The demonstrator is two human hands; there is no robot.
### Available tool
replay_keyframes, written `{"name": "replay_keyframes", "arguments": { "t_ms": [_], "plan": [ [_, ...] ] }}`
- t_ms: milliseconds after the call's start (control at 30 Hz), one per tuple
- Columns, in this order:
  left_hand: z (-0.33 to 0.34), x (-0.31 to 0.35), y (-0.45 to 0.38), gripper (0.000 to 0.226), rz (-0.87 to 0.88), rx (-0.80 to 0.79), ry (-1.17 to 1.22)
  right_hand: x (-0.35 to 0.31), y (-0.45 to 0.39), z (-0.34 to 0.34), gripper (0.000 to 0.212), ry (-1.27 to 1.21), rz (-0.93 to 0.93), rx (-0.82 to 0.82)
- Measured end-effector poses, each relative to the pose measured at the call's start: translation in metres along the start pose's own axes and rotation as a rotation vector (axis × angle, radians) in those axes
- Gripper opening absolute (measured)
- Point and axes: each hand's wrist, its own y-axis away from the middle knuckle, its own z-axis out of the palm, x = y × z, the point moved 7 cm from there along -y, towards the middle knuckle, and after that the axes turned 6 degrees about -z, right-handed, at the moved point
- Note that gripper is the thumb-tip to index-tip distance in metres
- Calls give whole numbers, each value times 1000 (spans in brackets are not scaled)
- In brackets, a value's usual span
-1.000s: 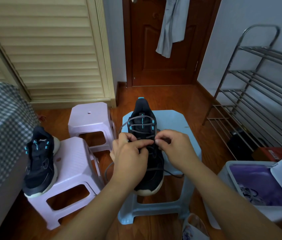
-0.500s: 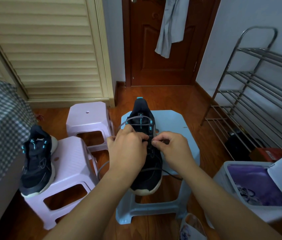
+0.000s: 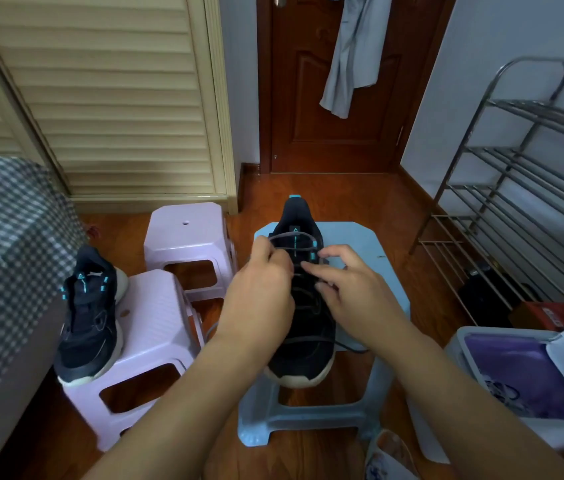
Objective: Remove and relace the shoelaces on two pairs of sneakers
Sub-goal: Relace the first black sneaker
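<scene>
Our left hand [image 3: 259,299] pinches the limp, slippery shoelace [image 3: 291,236] at the sneaker's [image 3: 303,327] far eyelets; our right hand [image 3: 353,292] hovers half-spread, so we should grip near the lace tip.

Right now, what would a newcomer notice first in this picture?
The two hands working a grey lace on the black sneaker on the blue stool: the left hand pinches the lace, the right hand hovers with its fingers spread. A second sneaker sits on a pink stool, left.
</scene>
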Motion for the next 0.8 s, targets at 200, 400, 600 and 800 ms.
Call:
{"name": "replay_keyframes", "arguments": {
  "t_ms": [200, 400, 600, 800],
  "plan": [
    [-78, -91, 9, 11, -390, 359, 329, 5, 3, 3, 51, -72, 71, -89],
    [-67, -193, 28, 24, -908, 556, 1448, 10, 2, 4, 41, -224, 138, -90],
    [-51, -124, 15, 24, -666, 30, 1397, 6, -1, 8, 52, -262, 160, -95],
    [-4, -62, 18, 51, -228, -333, 350, 3, 1, 8, 54, -224, 161, -93]
  ]
}}
